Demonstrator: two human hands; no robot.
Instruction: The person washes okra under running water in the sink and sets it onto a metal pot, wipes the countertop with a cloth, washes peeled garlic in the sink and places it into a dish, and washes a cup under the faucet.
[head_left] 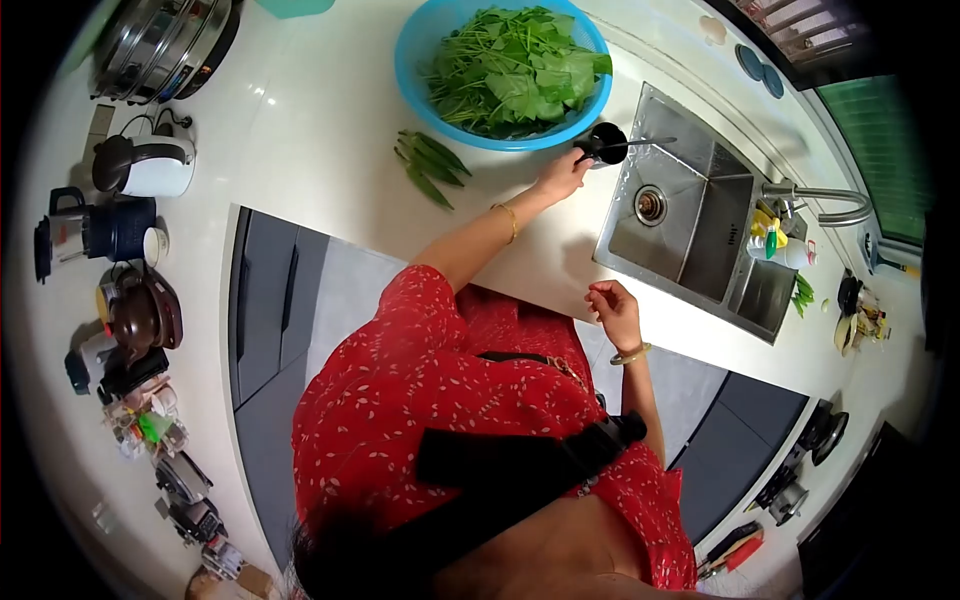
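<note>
My left hand [565,177] reaches forward to a black cup [610,138] beside the sink. Its fingers are closed on the black handle of a thin utensil [652,141], whose narrow grey end points over the sink's edge. Near the counter's front edge, my right hand [615,312] is raised with its fingers curled together, and nothing shows in it. A blue basin [410,75] full of leafy greens [515,75] stands just beyond the cup. Several green okra-like pods [430,165] lie on the counter left of my left hand.
A steel sink [650,245] with a curved faucet [845,205] is at the right, bottles [780,248] beside it. Along the left counter stand a steamer [165,45], a white kettle [155,165] and a blender [120,230]. Pans [825,435] are at the lower right.
</note>
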